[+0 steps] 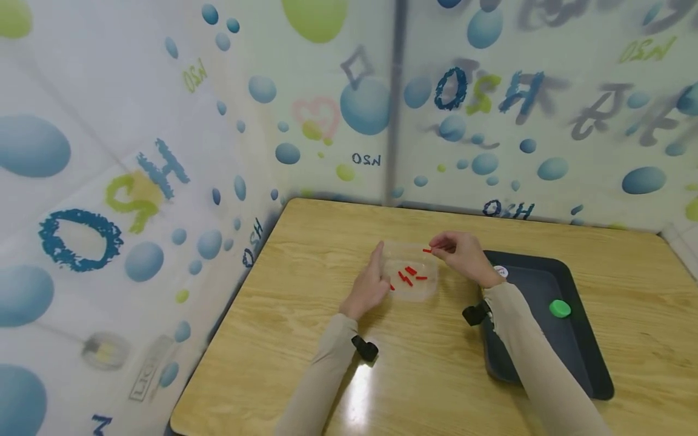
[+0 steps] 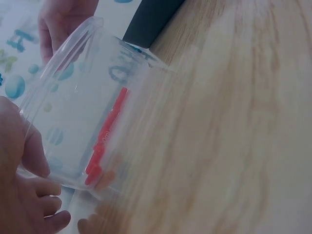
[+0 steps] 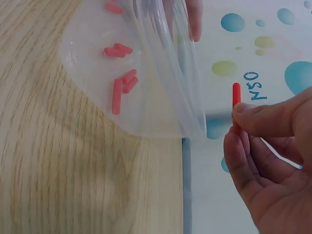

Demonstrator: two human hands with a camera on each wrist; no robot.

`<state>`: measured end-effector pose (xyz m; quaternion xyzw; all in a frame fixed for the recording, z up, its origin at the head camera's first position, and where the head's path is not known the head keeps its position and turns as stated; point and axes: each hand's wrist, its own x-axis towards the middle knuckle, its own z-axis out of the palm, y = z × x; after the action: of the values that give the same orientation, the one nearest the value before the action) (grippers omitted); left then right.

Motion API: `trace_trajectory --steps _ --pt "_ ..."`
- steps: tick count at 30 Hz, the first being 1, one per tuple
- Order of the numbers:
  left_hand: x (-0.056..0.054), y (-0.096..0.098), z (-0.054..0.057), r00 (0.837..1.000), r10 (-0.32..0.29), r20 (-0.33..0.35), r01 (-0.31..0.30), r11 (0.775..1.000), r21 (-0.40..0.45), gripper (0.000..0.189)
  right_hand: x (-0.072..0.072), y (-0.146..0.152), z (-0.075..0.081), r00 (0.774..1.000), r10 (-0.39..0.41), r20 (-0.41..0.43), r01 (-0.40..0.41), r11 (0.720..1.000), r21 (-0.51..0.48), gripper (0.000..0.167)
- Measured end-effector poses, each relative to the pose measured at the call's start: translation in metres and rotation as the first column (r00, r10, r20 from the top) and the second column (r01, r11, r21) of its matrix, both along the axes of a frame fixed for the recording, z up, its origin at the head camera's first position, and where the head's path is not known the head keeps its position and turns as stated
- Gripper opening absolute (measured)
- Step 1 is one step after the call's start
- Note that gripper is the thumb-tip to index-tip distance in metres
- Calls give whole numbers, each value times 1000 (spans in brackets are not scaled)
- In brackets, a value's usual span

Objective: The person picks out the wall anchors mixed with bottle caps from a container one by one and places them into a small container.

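A clear plastic container (image 1: 417, 295) stands on the table, with several short red sticks (image 1: 411, 270) lying loose on its bottom. My left hand (image 1: 371, 284) grips the container's left side; in the left wrist view its thumb laps over the rim and the other fingers are outside. Above the far right rim, my right hand (image 1: 463, 257) pinches one red stick (image 3: 236, 92) between thumb and fingertips. That stick points out past the fingers, apart from the container wall. What the sticks are for cannot be told.
To the right on the wooden table (image 1: 283, 290) lies a dark tray (image 1: 537, 284), partly under my right forearm. A green cap-like piece (image 1: 560, 308) and a small white round item (image 1: 500, 271) are in it. Patterned walls (image 1: 327, 175) border the table's far and left sides.
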<state>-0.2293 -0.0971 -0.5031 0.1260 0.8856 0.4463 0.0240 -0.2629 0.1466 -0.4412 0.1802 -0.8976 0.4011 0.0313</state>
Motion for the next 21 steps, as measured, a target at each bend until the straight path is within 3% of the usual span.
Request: trace_trajectory --steps 12,21 --pt "-1 1 2 1000 16 8 -16 1000 -27 80 -2 -25 -5 999 33 -23 -33 999 -11 12" --pt "-2 3 1 999 28 23 -28 999 -20 80 -3 -39 -7 998 54 30 -53 998 -41 12"
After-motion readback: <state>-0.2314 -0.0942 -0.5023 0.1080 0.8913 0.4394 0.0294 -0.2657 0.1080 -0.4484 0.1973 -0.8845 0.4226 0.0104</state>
